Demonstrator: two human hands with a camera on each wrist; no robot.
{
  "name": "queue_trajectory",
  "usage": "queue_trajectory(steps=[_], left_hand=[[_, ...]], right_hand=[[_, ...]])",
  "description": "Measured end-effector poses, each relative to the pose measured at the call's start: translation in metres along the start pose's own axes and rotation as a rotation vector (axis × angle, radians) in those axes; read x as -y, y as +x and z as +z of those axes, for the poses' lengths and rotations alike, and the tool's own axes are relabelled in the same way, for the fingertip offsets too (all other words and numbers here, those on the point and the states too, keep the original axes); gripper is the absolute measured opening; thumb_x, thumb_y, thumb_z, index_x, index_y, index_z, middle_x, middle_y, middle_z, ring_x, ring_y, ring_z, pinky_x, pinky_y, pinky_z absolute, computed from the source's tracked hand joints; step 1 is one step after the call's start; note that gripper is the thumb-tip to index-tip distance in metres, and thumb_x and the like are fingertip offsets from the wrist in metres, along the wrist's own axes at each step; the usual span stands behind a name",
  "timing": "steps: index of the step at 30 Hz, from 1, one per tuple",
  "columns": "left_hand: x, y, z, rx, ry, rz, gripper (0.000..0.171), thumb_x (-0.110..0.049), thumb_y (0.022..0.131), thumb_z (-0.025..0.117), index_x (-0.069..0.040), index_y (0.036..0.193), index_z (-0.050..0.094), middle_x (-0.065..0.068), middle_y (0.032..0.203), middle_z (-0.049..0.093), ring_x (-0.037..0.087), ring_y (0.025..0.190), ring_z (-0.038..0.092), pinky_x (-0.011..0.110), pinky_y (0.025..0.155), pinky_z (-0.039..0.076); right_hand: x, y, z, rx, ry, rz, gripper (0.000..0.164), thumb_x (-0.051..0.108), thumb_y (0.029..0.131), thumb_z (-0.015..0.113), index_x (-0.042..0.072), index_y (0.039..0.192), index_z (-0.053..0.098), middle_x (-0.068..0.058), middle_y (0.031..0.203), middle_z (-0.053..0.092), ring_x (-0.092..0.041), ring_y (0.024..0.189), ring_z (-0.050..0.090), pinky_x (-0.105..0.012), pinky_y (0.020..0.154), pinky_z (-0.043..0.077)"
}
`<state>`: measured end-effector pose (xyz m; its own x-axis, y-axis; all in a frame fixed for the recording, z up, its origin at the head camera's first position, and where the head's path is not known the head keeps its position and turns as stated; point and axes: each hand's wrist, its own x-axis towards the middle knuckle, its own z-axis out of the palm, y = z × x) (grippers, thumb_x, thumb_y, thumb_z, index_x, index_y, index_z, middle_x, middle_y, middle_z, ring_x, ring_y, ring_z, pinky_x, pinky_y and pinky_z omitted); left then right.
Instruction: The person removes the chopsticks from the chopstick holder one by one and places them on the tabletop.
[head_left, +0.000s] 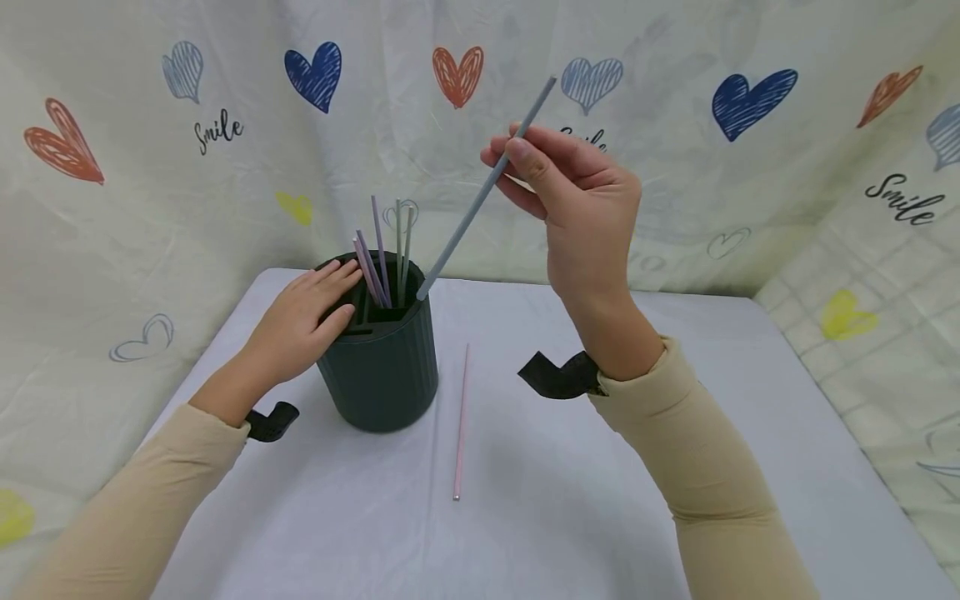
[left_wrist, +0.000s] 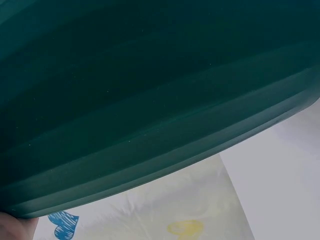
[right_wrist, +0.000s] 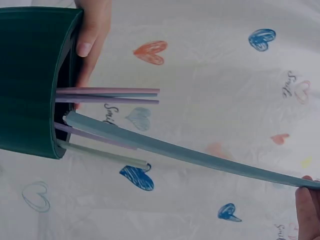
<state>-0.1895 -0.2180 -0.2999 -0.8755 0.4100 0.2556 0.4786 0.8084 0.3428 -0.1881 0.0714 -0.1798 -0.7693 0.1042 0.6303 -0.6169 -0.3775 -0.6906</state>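
A dark green ribbed pen holder (head_left: 382, 379) with dividers stands upright on the table. My left hand (head_left: 300, 321) rests on its top rim at the left, fingers fairly straight. In the left wrist view the holder's wall (left_wrist: 160, 100) covers most of the picture. My right hand (head_left: 588, 196) pinches a slim blue-grey stick (head_left: 476, 204) between thumb and fingers near its upper end. The stick slants down to the left, its lower end at the holder's right rim; whether it touches cannot be told. Several thin purple, pink and pale green sticks (right_wrist: 107, 91) stand inside the holder.
A pink stick (head_left: 461, 425) lies on the white tabletop (head_left: 540, 517), right of the holder. Behind the table hangs a cloth (head_left: 667, 50) printed with hearts and words. Black straps (head_left: 558, 377) are at both wrists.
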Motion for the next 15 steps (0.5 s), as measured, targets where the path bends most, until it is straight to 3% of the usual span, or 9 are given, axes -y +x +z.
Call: queue_trajectory(steps=[10, 15], left_hand=[[-0.001, -0.001, 0.0, 0.0, -0.002, -0.006, 0.053, -0.026, 0.106, 0.041, -0.005, 0.154, 0.035, 0.015, 0.162, 0.031, 0.036, 0.153, 0.022, 0.053, 0.127, 0.014], [-0.002, -0.001, -0.001, 0.004, 0.001, -0.008, 0.054, -0.027, 0.106, 0.041, -0.005, 0.154, 0.035, 0.015, 0.162, 0.031, 0.036, 0.153, 0.022, 0.053, 0.127, 0.014]], right_hand=[[0.006, 0.0, -0.031, -0.048, -0.03, 0.034, 0.018, -0.001, 0.087, 0.071, -0.004, 0.104, 0.076, -0.01, 0.088, 0.077, -0.025, 0.082, 0.077, -0.038, 0.08, 0.061], [0.0, -0.004, -0.046, -0.076, -0.02, 0.135, 0.018, 0.001, 0.085, 0.075, -0.004, 0.102, 0.076, -0.011, 0.086, 0.077, -0.024, 0.08, 0.077, -0.036, 0.078, 0.062]])
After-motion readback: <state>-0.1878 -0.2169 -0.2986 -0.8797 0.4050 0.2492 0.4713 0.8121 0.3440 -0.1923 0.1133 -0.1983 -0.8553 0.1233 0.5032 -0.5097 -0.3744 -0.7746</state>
